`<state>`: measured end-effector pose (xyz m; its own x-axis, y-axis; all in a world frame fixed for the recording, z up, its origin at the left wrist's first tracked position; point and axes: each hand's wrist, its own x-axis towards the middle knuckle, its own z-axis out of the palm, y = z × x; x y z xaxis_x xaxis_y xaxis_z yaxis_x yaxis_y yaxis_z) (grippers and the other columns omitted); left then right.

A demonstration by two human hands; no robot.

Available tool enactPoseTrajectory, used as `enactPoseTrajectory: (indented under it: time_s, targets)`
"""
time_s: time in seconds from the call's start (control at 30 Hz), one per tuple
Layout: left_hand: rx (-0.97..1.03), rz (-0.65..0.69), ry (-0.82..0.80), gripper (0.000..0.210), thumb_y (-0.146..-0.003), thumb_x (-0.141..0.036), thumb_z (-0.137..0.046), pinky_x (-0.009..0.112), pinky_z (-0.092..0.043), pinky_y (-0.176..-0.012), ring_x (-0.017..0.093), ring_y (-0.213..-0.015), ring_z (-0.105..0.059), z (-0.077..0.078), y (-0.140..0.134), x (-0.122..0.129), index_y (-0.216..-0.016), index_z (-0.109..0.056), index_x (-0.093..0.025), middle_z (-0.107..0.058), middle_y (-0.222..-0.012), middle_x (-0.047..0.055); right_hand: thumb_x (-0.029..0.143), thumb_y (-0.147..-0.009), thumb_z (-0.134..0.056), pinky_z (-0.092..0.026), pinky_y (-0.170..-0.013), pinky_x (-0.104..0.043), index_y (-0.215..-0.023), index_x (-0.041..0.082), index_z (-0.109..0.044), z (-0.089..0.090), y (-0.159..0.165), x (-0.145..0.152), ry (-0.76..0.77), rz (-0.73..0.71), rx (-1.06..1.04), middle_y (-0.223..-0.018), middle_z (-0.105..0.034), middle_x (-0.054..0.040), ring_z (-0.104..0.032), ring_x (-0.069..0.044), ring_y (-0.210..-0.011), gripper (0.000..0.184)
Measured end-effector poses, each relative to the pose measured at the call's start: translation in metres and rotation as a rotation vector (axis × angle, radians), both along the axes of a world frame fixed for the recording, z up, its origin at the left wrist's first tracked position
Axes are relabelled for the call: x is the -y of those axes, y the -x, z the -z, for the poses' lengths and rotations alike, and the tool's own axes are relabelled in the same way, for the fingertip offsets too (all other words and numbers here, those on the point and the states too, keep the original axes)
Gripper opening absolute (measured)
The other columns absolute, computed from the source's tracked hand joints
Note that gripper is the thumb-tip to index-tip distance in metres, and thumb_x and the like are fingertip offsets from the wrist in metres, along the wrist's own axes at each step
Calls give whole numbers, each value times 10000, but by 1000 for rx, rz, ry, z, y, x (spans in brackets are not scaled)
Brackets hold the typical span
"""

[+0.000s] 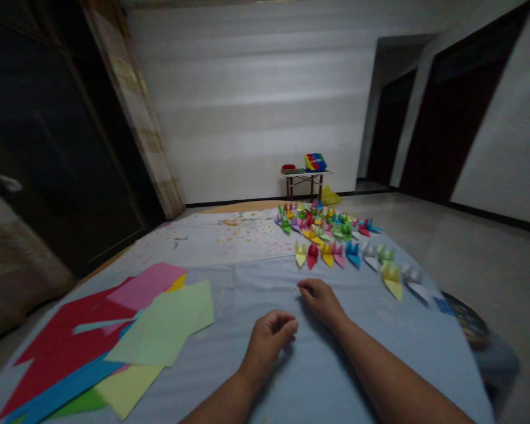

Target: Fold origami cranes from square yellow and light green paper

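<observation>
Near paper cranes (327,255), the right hand (321,298) and left hand (269,337) curl loosely. I cannot tell whether either grips anything.

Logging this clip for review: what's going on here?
Over a light-blue cloth, a person's left hand is loosely curled with nothing visible in it. The right hand, farther forward, seems pinched; whether it holds anything is too blurred to tell. Multicoloured folded-paper cranes stand beyond and to the right, and flat coloured paper sheets lie overlapping at the left.

Pale speck (297,288) by right hand (321,299), too small for identification.
</observation>
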<state>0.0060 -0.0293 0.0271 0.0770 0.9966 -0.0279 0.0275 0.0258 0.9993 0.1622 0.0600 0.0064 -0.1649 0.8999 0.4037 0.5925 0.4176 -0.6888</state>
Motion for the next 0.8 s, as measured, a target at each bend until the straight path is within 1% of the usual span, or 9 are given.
enactPoseTrajectory:
  time_s: [0.03, 0.17, 0.33, 0.53, 0.67, 0.7, 0.73, 0.77, 0.8]
  targets:
    - [-21, 34, -32, 283, -666, -393, -634, 238, -433, -579, 122, -577, -552, 2, 0, 1, -786, -621, -137, -595, -650, 4, 240, -757, -459, -425, -800, -318, -878, 176, -670, 3, -2, 0, 26, -15, 12, -865, -668, -57, -577, -193, -844, 252]
    - [-65, 24, -59, 230, -689, -351, -613, 248, -435, -586, 128, -589, -549, 5, -3, 8, -787, -634, -144, -591, -636, 3, 299, -760, -446, -438, -812, -324, -909, 173, -656, 9, -6, -1, 65, -34, 26, -902, -665, -62, -591, -202, -866, 286]
    - [-210, 78, -132, 224, -703, -365, -597, 244, -418, -566, 135, -601, -548, -2, -6, 19, -788, -672, -171, -629, -666, 17, 332, -751, -457, -449, -808, -320, -904, 195, -659, 13, -6, 0, 87, -52, 18, -907, -666, -50, -598, -203, -877, 287]
    - [-484, 201, -315, 197, -730, -331, -577, 265, -445, -668, 158, -681, -578, -19, -4, 27, -840, -694, -217, -668, -758, 38, 322, -760, -448, -443, -812, -323, -913, 186, -654, 13, -8, 0, 105, -70, 35, -912, -666, -53, -598, -204, -879, 290]
    - [-618, 255, -396, 201, -757, -329, -547, 302, -449, -750, 183, -747, -595, -36, 5, 28, -886, -674, -242, -669, -830, 49, 279, -761, -447, -437, -813, -316, -922, 183, -651, 11, -7, 1, 103, -82, 63, -915, -664, -53, -593, -197, -883, 278]
    - [-658, 251, -407, 215, -787, -337, -506, 309, -444, -779, 187, -787, -593, -42, 10, 28, -922, -656, -261, -666, -874, 48, 268, -760, -445, -437, -809, -309, -919, 181, -652, 10, -6, 1, 100, -73, 59, -909, -665, -52, -595, -192, -874, 275]
    - [-773, 220, -422, 215, -794, -348, -491, 297, -451, -777, 178, -788, -596, -47, 16, 27, -930, -643, -279, -666, -882, 33, 258, -760, -447, -434, -812, -304, -920, 181, -654, 9, -5, 1, 95, -80, 66, -910, -665, -52, -593, -189, -877, 273]
    - [-874, 164, -429, 223, -797, -358, -483, 290, -455, -781, 176, -802, -600, -52, 24, 25, -941, -631, -273, -666, -889, 26, 249, -759, -452, -425, -823, -301, -916, 182, -658, 8, -4, 2, 81, -79, 73, -912, -665, -52, -589, -187, -891, 268]
    - [-902, 138, -433, 244, -802, -357, -473, 308, -454, -796, 190, -840, -599, -56, 34, 23, -958, -623, -246, -659, -924, 43, 239, -756, -458, -425, -815, -295, -903, 182, -662, 7, -4, 2, 75, -76, 75, -903, -667, -50, -589, -185, -886, 258]
